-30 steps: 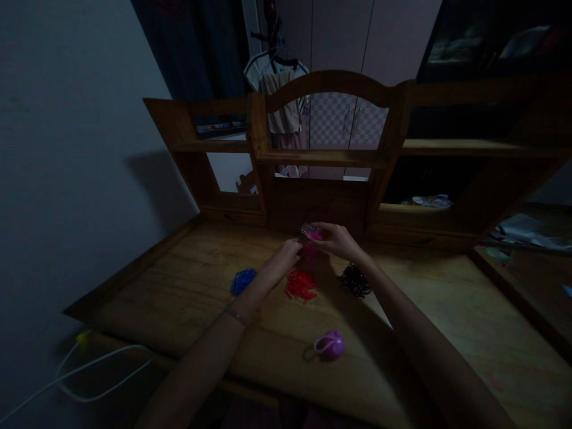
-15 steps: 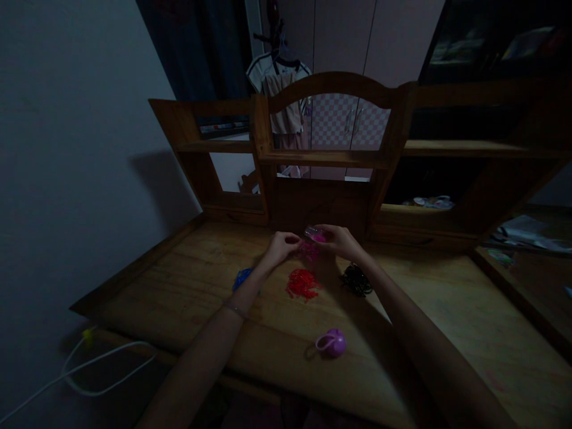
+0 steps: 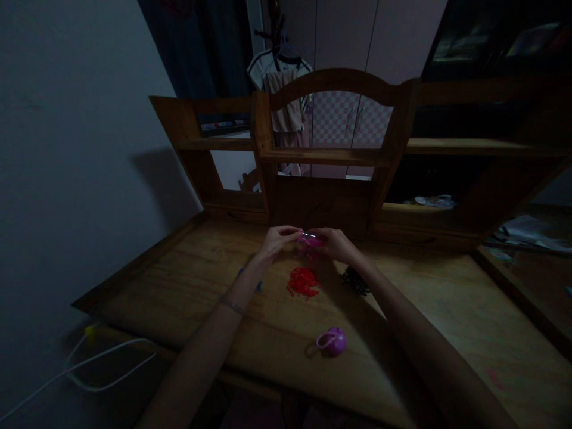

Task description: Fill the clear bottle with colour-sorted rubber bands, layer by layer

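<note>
My right hand [image 3: 333, 243] is closed around a small clear container [image 3: 308, 235] with bright pink pieces inside, held over the back middle of the desk. From the other side, my left hand [image 3: 279, 239] has its fingers pinched at the container's edge. Pink thin pieces [image 3: 308, 253] show just below the hands; whether they lie on the desk or hang in the air is hard to see. A red pile of small strips [image 3: 302, 282] lies in front. Black strips [image 3: 355, 280] sit by my right forearm, and a blue pile [image 3: 259, 286] is mostly covered by my left forearm.
A round purple lid with a loop [image 3: 335, 341] lies near the front of the wooden desk [image 3: 277, 339]. Wooden shelves [image 3: 326, 157] rise along the back edge. A white cable [image 3: 107, 360] loops at the front left, beside the wall [image 3: 80, 179].
The container has tipped so its edge catches the light. My left hand has come up and closer to it, its fingers now at the edge. The left forearm covers more of the blue pile.
</note>
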A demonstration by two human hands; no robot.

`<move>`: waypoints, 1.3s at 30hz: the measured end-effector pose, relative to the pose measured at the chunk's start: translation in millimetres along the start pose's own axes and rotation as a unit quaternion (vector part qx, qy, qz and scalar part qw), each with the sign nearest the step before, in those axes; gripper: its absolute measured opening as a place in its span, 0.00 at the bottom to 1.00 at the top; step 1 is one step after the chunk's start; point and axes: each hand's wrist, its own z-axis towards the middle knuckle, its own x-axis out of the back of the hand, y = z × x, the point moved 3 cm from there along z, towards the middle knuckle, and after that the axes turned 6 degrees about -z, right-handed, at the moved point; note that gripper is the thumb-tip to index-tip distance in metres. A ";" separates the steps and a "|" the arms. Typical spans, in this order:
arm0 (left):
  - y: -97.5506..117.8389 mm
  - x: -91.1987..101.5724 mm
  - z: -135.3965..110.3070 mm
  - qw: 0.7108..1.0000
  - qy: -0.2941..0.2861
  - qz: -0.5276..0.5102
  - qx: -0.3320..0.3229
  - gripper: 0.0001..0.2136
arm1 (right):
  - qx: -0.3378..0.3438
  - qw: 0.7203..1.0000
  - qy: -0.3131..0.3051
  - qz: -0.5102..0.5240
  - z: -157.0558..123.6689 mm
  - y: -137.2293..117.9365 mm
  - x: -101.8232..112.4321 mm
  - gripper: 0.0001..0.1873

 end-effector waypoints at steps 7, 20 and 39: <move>14.5 -4.9 -3.0 0.996 -0.009 0.047 -0.073 0.13 | 0.002 1.000 -0.001 -0.003 0.1 -1.9 -0.3 0.22; 17.5 -2.2 -5.2 0.972 -0.010 0.146 -0.185 0.05 | 0.012 1.000 0.005 0.009 -0.5 -3.2 0.4 0.22; 33.8 -7.0 -11.9 0.956 0.020 0.146 -0.253 0.02 | 0.021 0.997 0.005 0.067 -0.4 -6.3 1.9 0.22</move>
